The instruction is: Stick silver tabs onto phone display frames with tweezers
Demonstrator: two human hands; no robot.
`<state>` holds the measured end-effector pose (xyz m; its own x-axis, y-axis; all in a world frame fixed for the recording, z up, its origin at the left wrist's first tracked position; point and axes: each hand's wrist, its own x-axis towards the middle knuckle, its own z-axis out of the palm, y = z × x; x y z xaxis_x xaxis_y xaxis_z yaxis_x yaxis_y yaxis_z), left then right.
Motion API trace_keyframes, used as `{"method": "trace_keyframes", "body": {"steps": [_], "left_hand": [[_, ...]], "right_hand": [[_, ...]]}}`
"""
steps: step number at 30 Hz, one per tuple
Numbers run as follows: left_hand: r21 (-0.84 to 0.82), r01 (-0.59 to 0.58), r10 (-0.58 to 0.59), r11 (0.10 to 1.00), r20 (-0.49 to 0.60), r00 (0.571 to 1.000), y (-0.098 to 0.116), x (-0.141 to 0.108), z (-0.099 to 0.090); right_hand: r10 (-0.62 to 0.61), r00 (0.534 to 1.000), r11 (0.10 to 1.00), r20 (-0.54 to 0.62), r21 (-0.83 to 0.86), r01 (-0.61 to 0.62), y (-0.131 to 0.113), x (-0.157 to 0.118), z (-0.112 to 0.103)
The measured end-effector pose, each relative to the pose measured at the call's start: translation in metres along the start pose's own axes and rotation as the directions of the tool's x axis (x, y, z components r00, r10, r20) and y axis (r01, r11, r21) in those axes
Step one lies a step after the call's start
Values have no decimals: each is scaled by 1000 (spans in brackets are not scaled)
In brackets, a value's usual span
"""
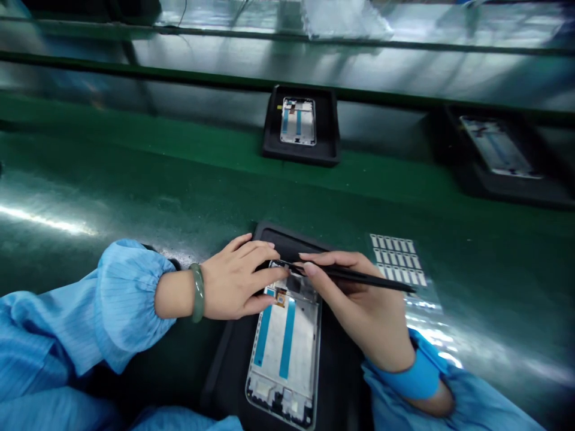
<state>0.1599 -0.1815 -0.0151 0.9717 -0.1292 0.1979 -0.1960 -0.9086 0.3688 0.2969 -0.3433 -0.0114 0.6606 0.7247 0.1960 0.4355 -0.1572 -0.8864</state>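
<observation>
Where the hands meet: right hand (359, 311) pinches black tweezers (354, 276), their tips over the phone frame (287, 353); left hand (229, 278) rests there, fingers (258, 269) extended, not clenched.
Frame: 6 o'clock from the hands, in a black tray (274, 236).
2 o'clock: sheet of labels (398, 260).
12 o'clock: second tray (300, 149) on a green belt (135, 173).

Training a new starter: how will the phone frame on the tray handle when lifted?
The phone frame probably feels light but stiff, given its thin metal-looking rim. That rim may be slippery, and the blue strips could be tacky.
</observation>
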Motion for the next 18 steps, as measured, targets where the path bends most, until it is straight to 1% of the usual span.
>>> {"method": "trace_keyframes", "body": {"steps": [3,7,11,18], "left_hand": [[-9,4,-5,1000,-8,1000,0,0,1],[-16,12,-12,1000,-11,1000,0,1,3],[-21,18,-18,1000,-14,1000,-1,1,6],[-28,24,-24,999,-18,1000,-1,2,6]], "right_hand": [[9,1000,1000,-7,-18,-9,2,0,0],[-12,1000,998,12,-65,13,5,2,-1],[4,1000,999,0,-37,-4,9,3,-1],[13,999,999,52,-33,-12,13,3,-2]]}}
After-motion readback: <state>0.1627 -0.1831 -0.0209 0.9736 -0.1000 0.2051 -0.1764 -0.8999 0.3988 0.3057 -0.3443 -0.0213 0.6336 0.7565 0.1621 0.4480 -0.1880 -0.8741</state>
